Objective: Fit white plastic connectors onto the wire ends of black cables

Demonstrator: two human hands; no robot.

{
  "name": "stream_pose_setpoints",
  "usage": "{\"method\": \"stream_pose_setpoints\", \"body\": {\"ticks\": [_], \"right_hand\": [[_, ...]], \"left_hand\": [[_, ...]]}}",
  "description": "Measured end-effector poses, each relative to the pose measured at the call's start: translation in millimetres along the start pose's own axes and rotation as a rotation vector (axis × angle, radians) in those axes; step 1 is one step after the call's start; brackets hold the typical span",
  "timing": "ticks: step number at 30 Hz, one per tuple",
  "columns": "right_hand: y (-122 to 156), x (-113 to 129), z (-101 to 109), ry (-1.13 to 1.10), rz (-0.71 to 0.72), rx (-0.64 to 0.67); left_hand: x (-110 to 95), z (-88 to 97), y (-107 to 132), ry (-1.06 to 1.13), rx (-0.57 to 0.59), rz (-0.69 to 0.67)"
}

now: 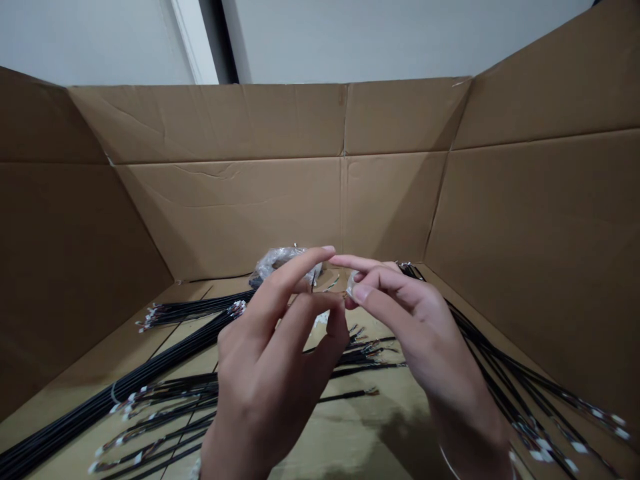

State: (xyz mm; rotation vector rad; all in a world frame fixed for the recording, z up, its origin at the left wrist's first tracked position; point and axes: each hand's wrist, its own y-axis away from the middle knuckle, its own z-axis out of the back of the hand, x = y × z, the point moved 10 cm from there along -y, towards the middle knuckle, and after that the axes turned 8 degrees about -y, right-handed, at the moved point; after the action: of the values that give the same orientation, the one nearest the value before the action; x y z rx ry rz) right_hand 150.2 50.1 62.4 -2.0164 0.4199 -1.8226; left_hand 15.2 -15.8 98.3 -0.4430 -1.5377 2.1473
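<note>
At the centre of the frame, the thumb and a finger of the left hand (pixel 273 360) meet in a tight pinch on thin orange-brown wire strands (pixel 345 295); another finger stretches above them. The right hand (pixel 427 327) has its thumb and fingers drawn together around a small, whitish, translucent piece (pixel 351 285), just beside the strands. The raised fingertips of both hands meet or overlap in view; whether they touch, I cannot tell.

Just behind the left hand, a crinkled clear plastic bag (pixel 283 259) holds something dark, its contents too obscured to make out. Below the pinch, slim black cables with frayed, multicoloured wire ends (pixel 360 357) lie crosswise.

At lower left, a long, straight bundle of black cables (pixel 165 363) is cinched by a pale band (pixel 115 392); loose black cables with white plastic connectors (pixel 165 393) lie beside it, and a shorter bundle with white-tipped ends (pixel 200 307) lies above it. At lower right, black cables with white connectors (pixel 500 360) fan out along the side.

All sit within a brown cardboard enclosure (pixel 225 207), its tall creased panels rising left, right and behind. Its smooth tan floor (pixel 335 443) shows between the wrists, partly shadowed. Beyond the far top edge stands a pale, flat wall (pixel 375 40).
</note>
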Motion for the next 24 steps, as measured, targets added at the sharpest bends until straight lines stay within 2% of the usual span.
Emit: {"method": "stream_pose_setpoints", "body": {"ticks": [9, 15, 19, 24], "right_hand": [[-3.7, 2.9, 1.3, 0.008, 0.07, 0.005], [-4.7, 3.7, 1.6, -0.019, 0.099, 0.004], [-4.0, 3.5, -0.4, -0.05, 0.098, 0.015], [-3.4, 2.6, -0.5, -0.066, 0.091, 0.024]], "left_hand": [[-2.7, 3.7, -2.1, 0.012, -0.029, 0.012], [4.3, 3.1, -1.7, 0.023, -0.027, 0.036], [1.2, 5.0, -0.8, 0.017, -0.048, -0.008], [1.1, 5.0, -1.1, -0.001, -0.034, 0.023]]}}
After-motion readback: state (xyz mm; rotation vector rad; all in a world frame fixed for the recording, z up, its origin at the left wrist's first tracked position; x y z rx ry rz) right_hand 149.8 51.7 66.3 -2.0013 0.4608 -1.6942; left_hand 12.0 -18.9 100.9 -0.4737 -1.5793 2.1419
